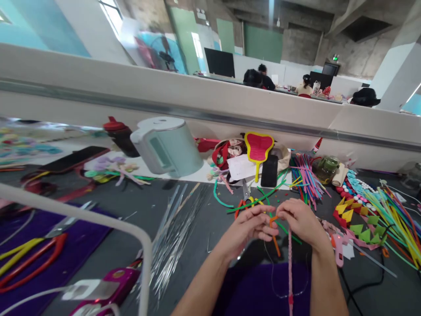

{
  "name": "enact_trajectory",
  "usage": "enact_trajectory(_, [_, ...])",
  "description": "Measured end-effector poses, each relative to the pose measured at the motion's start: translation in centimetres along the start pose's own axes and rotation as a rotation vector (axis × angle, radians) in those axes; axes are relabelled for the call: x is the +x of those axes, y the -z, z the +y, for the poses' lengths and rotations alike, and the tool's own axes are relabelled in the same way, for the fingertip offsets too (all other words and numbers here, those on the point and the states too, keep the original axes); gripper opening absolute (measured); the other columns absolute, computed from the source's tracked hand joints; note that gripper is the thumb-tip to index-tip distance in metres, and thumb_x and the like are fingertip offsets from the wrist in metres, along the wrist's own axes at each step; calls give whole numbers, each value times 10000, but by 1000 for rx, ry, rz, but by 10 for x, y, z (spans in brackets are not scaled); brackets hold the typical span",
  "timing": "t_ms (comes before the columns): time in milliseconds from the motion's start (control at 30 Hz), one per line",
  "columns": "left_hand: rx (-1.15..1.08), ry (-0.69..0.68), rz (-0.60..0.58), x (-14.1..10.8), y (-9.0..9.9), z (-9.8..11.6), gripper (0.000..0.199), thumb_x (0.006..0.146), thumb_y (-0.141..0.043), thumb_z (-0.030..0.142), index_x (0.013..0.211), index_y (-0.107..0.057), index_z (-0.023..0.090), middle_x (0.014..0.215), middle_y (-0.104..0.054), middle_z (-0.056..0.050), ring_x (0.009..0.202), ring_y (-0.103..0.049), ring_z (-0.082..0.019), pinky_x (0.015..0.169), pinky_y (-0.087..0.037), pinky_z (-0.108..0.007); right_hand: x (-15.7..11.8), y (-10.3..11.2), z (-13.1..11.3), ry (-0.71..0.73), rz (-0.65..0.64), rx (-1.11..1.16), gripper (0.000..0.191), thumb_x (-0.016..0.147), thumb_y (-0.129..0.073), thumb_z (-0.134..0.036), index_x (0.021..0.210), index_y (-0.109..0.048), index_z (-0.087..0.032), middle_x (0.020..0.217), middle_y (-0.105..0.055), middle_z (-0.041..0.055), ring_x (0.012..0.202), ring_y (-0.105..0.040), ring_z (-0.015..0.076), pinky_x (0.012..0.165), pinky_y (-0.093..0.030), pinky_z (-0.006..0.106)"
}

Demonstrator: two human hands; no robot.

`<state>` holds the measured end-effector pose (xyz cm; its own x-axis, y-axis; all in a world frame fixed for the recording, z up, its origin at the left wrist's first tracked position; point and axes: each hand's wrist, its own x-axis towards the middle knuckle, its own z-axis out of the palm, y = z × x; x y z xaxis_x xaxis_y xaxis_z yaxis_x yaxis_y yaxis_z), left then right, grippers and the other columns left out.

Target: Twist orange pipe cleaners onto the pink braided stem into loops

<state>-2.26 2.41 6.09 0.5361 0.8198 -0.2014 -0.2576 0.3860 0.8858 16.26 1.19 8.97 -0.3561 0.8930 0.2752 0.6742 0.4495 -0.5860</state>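
An orange pipe cleaner (275, 240) hangs between my two hands, its upper end bent. My right hand (297, 218) pinches that upper end, fingers pressed together. Beside it, my left hand (251, 228) has its fingers apart and slightly curled, close against the orange piece; whether it grips it is hard to make out. Below my right hand a pink braided cord (290, 267) runs down over the purple cloth (259, 289). A thin clear loop of line curves around the cord. Green pipe cleaners (259, 204) and orange-handled scissors (246, 191) lie just beyond my hands.
Silvery wires (177, 245) lie left of my arms, with large scissors (54, 245) and a magenta glue gun (120, 281) farther left. A kettle (171, 147), a phone (269, 171) and pipe-cleaner bundles (305, 175) stand or lie behind. A white bar (146, 245) crosses the left foreground. People sit beyond the partition.
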Motion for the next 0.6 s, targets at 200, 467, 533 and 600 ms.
enact_trajectory(200, [113, -31, -266, 21, -3, 19, 339, 681, -758, 233, 960, -598, 127, 708, -692, -58, 564, -658, -156, 530, -522, -244, -4, 15, 3, 33, 74, 175, 167, 889, -530, -155, 767, -640, -190, 743, -628, -2, 742, -547, 140, 710, -358, 255])
enact_trajectory(467, [211, -104, -238, 25, -9, 24, 308, 635, -789, 261, 857, -621, 130, 648, -608, 5, 483, -488, -61, 412, -314, -154, -5, 21, 3, 39, 132, 231, 172, 881, -524, -147, 758, -633, -196, 749, -631, 1, 752, -553, 145, 728, -371, 262])
enact_trajectory(533, [263, -118, -205, 22, -9, 26, 242, 658, -768, 291, 775, -636, 124, 637, -581, 6, 528, -474, -70, 453, -330, -167, -4, 21, 3, 30, 144, 222, 165, 873, -527, -130, 767, -636, -195, 755, -634, 2, 756, -555, 145, 725, -372, 261])
enact_trajectory(600, [300, -102, -192, 20, -10, 27, 211, 693, -733, 310, 715, -632, 127, 644, -590, -8, 563, -492, -87, 492, -352, -185, -4, 21, 3, 26, 145, 211, 167, 865, -529, -114, 769, -639, -195, 751, -633, 0, 751, -553, 143, 718, -374, 259])
